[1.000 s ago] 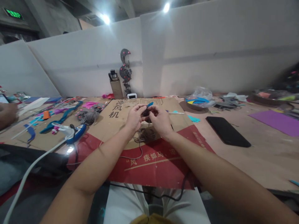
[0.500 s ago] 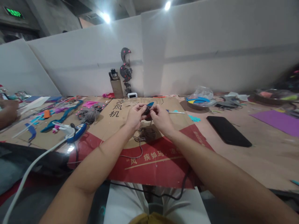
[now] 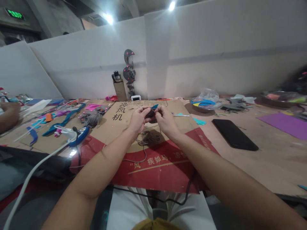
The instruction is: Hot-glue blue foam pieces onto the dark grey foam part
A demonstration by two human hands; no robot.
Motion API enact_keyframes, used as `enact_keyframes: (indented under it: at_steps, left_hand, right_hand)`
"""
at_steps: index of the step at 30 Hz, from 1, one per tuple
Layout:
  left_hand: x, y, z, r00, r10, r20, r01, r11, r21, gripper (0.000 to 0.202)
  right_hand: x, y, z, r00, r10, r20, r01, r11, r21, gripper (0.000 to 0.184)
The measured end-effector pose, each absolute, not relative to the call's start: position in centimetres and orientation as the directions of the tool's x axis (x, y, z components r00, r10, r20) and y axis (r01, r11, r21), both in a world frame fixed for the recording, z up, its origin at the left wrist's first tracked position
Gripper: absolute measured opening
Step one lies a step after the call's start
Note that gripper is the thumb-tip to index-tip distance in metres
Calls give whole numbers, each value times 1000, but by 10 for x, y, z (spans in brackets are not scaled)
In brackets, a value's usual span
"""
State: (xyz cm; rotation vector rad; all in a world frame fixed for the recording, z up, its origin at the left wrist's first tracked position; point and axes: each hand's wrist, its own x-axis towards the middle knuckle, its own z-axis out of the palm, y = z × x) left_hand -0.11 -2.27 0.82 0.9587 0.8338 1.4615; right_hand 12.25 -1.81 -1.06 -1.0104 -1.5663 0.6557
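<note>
Above the cardboard, my left hand [image 3: 138, 119] pinches a small dark piece [image 3: 150, 113] with a blue pointed part [image 3: 155, 106] showing at its top. My right hand [image 3: 165, 120] is close beside it, thumb and finger pressed together on a thin strand of yarn that hangs from the fingers. Directly below lies a loose tangle of grey-brown yarn [image 3: 150, 137], with one end trailing left over the red printed area of the cardboard sheet [image 3: 160, 175]. The fingers partly hide the dark piece.
A black phone [image 3: 234, 134] and purple sheet [image 3: 284, 124] lie right. Left are a blue power strip [image 3: 80, 136], white cable [image 3: 35, 167] and grey yarn ball [image 3: 92, 118]. A bottle [image 3: 119, 88] stands behind. Another person's hand [image 3: 9, 113] is at far left.
My right hand has drawn slightly right, and the hanging strand has shifted right with it. The dark piece is turned a little and shows more. My left hand stays nearly in place.
</note>
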Motion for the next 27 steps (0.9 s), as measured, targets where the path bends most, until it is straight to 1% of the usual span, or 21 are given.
enact_keyframes:
  at_steps: [2, 5, 8, 17, 27]
  left_hand:
    - [-1, -23, 9, -32, 995, 98, -408, -103, 907, 11]
    - [-2, -22, 8, -22, 995, 93, -412, -93, 907, 11]
    - [-2, -21, 7, -24, 995, 96, -433, -97, 896, 9]
    - [-1, -22, 8, -51, 994, 94, -445, -107, 889, 8]
    - [0, -23, 9, -22, 998, 65, -448, -68, 891, 9]
  right_hand:
    - [122, -18, -11, -37, 874, 485, 226, 480, -848, 3]
    - [121, -18, -11, -41, 876, 481, 187, 479, -857, 10]
    - [122, -18, -12, -24, 877, 480, 195, 475, -858, 14]
    - [125, -16, -11, 55, 863, 502, 148, 490, -859, 15]
    - [128, -14, -12, 118, 854, 507, 187, 483, -856, 13]
